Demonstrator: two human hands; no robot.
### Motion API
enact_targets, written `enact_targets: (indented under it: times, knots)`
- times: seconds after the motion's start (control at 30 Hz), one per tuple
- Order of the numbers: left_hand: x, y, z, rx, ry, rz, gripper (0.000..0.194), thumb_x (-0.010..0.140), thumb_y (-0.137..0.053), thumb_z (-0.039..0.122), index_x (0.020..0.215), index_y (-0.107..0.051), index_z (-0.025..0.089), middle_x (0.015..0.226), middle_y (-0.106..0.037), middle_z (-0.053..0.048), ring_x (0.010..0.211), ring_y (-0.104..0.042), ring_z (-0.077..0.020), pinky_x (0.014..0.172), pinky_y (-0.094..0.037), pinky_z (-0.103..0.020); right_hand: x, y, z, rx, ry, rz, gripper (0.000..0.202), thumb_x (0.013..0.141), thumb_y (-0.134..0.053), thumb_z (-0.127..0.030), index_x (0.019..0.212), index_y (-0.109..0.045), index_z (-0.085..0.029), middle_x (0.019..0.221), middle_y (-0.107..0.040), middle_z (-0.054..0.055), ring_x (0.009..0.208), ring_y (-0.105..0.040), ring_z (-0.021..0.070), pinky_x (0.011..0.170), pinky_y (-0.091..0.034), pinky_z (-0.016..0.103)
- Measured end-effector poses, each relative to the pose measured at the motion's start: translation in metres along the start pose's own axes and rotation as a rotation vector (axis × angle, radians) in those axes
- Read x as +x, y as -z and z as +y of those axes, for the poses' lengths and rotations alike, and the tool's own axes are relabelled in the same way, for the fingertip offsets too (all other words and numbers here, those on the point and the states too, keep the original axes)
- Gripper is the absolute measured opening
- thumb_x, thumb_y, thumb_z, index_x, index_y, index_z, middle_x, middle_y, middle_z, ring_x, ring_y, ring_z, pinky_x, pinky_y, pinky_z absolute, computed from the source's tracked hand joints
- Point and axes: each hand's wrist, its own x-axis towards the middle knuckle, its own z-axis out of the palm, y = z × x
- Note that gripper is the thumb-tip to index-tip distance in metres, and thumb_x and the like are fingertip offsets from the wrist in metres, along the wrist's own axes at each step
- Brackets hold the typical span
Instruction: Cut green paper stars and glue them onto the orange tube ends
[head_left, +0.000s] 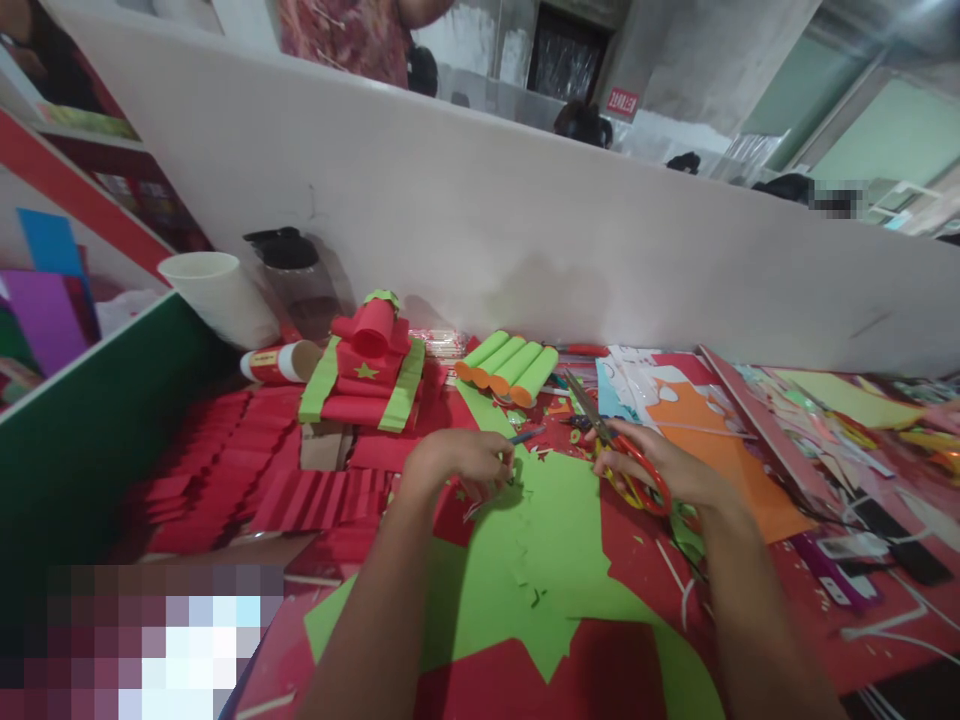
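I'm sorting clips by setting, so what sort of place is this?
Probably a shared paper-craft workspace: scissors in the right hand, cut green paper and folded red strips on the table, and a low partition with people's heads beyond it.

Lime green over red fills my view.
I see a lime-green paper sheet [559,530], red-and-yellow-handled metal scissors [637,480], pleated red paper strips [322,500], and a red rolled-paper model [367,385] with green bands and a yellow star.
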Motion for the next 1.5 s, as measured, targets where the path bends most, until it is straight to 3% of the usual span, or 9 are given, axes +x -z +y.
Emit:
enact_targets:
  times: [0.27, 0.4, 0.5, 0.63, 0.77, 0.87, 1.0, 1.17, 1.5]
  knots:
    - [0.009, -0.006, 0.004, -0.069, -0.173, -0.159, 0.006, 0.079, -0.058, 0.021, 0.080, -0.052, 0.021, 0.075, -0.068, -0.002, 0.069, -0.068, -0.0194, 0.065, -0.054, -0.032, 0.028, -0.021, -0.010, 0.086, 0.111, -0.003, 0.046, 0.084, -0.073, -0.046, 0.121, -0.058, -0.024, 0.088, -0.069, 0.003, 0.061, -0.061, 0.0135, 0.048, -0.048, 0.023]
    - [-0.004, 0.008, 0.000, -0.192, -0.414, 0.022, 0.013, 0.086, -0.059, 0.032, 0.084, -0.056, 0.020, 0.085, -0.069, -0.003, 0.075, -0.068, -0.0168, 0.074, -0.055, -0.032, 0.043, -0.038, -0.007, 0.165, 0.216, 0.057, 0.048, 0.084, -0.071, -0.051, 0.120, -0.057, -0.023, 0.072, -0.064, -0.001, 0.057, -0.058, 0.0141, 0.048, -0.045, 0.023]
    - [-0.017, 0.018, -0.005, -0.251, -0.509, 0.174, 0.019, 0.088, -0.059, 0.038, 0.085, -0.057, 0.019, 0.084, -0.067, -0.003, 0.076, -0.067, -0.0161, 0.075, -0.054, -0.031, 0.050, -0.055, -0.001, 0.219, 0.265, 0.036, 0.048, 0.086, -0.067, -0.055, 0.118, -0.057, -0.022, 0.067, -0.062, -0.002, 0.057, -0.057, 0.0147, 0.051, -0.046, 0.025]
    - [-0.022, 0.023, -0.008, -0.197, -0.493, 0.259, 0.019, 0.088, -0.060, 0.037, 0.085, -0.059, 0.018, 0.081, -0.065, -0.002, 0.075, -0.066, -0.0160, 0.074, -0.053, -0.031, 0.057, -0.077, 0.003, 0.253, 0.277, 0.043, 0.044, 0.081, -0.075, -0.047, 0.112, -0.056, -0.023, 0.083, -0.066, 0.001, 0.063, -0.058, 0.0126, 0.057, -0.048, 0.025]
    - [-0.025, 0.023, -0.006, -0.162, -0.536, 0.306, 0.018, 0.089, -0.060, 0.037, 0.087, -0.061, 0.018, 0.080, -0.063, -0.001, 0.075, -0.063, -0.0149, 0.073, -0.051, -0.029, 0.063, -0.092, 0.006, 0.261, 0.274, 0.110, 0.045, 0.079, -0.078, -0.043, 0.113, -0.055, -0.024, 0.084, -0.063, -0.001, 0.063, -0.058, 0.0114, 0.056, -0.048, 0.023]
    - [-0.035, 0.024, -0.002, -0.246, -0.611, 0.300, 0.019, 0.090, -0.058, 0.036, 0.092, -0.060, 0.018, 0.083, -0.062, -0.002, 0.076, -0.062, -0.0138, 0.075, -0.051, -0.028, 0.066, -0.096, 0.011, 0.259, 0.266, 0.152, 0.044, 0.080, -0.076, -0.043, 0.112, -0.055, -0.023, 0.084, -0.060, -0.002, 0.062, -0.058, 0.0108, 0.055, -0.049, 0.023]
    - [-0.041, 0.027, -0.002, -0.245, -0.623, 0.401, 0.018, 0.090, -0.060, 0.036, 0.093, -0.061, 0.018, 0.083, -0.061, -0.001, 0.073, -0.059, -0.0119, 0.071, -0.049, -0.026, 0.063, -0.094, 0.017, 0.234, 0.219, 0.162, 0.042, 0.081, -0.074, -0.043, 0.112, -0.055, -0.022, 0.079, -0.059, -0.003, 0.058, -0.056, 0.0104, 0.050, -0.047, 0.022]
    - [-0.018, 0.026, -0.008, -0.139, -0.485, 0.463, 0.018, 0.088, -0.060, 0.036, 0.091, -0.063, 0.019, 0.084, -0.063, -0.001, 0.073, -0.060, -0.0134, 0.071, -0.049, -0.027, 0.058, -0.094, 0.019, 0.258, 0.226, 0.244, 0.042, 0.081, -0.074, -0.042, 0.113, -0.055, -0.022, 0.082, -0.064, 0.000, 0.058, -0.059, 0.0124, 0.051, -0.050, 0.025]
    - [0.013, 0.011, 0.003, -0.076, -0.493, 0.430, 0.013, 0.085, -0.061, 0.031, 0.086, -0.062, 0.018, 0.078, -0.063, 0.000, 0.068, -0.057, -0.0128, 0.064, -0.044, -0.024, 0.063, -0.092, 0.024, 0.404, 0.259, 0.438, 0.043, 0.074, -0.081, -0.036, 0.107, -0.055, -0.025, 0.084, -0.068, -0.002, 0.059, -0.061, 0.0115, 0.053, -0.052, 0.024]
